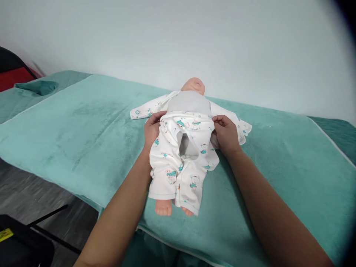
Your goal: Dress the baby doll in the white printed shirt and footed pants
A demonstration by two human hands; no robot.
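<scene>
A baby doll (194, 85) lies on its back, head toward the wall and feet toward me. White split-crotch baby pants (167, 159) with a teal and pink animal print cover its legs, and bare toes show below the cuffs. A matching white top (148, 106) is spread open under the doll, baring its grey torso (189, 102). At the waistband's left side, my left hand (152, 128) is closed on the pants' edge. My right hand (226, 134) pinches the waistband on the other side. Some fingertips are hidden behind the fabric.
The doll rests on a bed with a teal cover (83, 122), against a pale wall (178, 40). A face hole (37, 87) is at the bed's left end. Beside a red and black chair (15, 74), the bed ends; a black object (22, 244) with rods stands lower left.
</scene>
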